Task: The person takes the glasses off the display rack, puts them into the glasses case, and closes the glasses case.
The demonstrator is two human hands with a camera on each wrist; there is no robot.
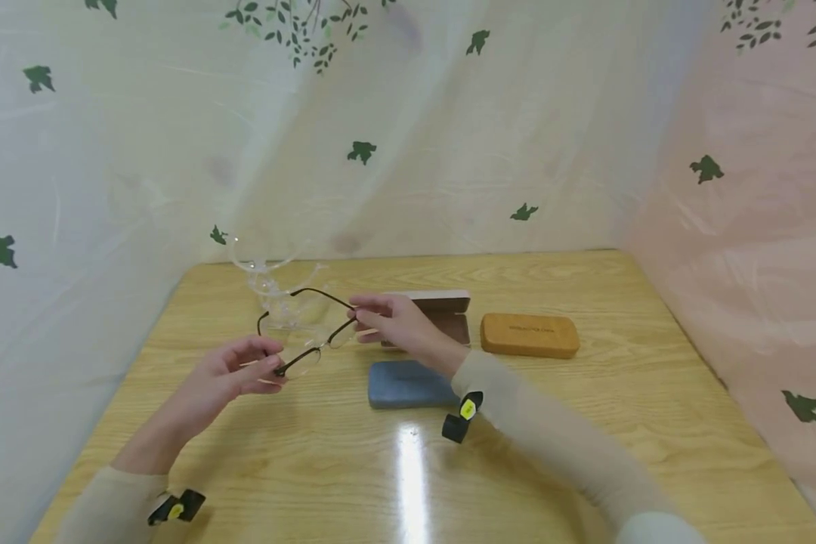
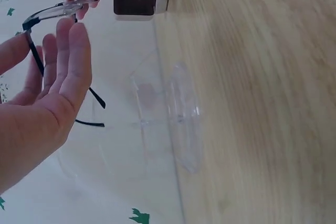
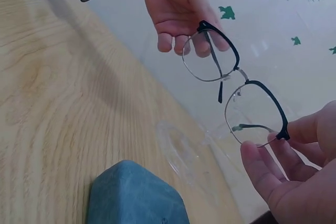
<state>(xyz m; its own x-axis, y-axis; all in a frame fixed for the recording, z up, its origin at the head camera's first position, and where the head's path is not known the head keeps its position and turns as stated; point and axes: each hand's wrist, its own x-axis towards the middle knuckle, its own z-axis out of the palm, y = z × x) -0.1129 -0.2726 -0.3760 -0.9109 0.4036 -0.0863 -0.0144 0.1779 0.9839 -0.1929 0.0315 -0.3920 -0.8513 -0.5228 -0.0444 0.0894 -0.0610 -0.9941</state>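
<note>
Both hands hold one pair of eyeglasses [image 3: 274,103] with dark upper rims, thin metal lower rims and clear lenses, raised above the table. My left hand [image 1: 227,378] pinches the frame's left end near the hinge, between thumb and fingers. At the opposite end, my right hand [image 1: 401,325] grips the frame by its right corner. The temples are unfolded and point away from me, toward a clear plastic stand [image 2: 184,119] with a round top. Behind the right hand, an open glasses case [image 1: 442,301] with a dark interior is partly hidden.
A blue glasses case [image 1: 408,385] lies closed below the right forearm, which partly covers it. To the right sits a closed orange case [image 1: 530,336]. The wooden table [image 1: 299,468] meets a pale curtain [image 1: 435,196] with green leaf and bird prints.
</note>
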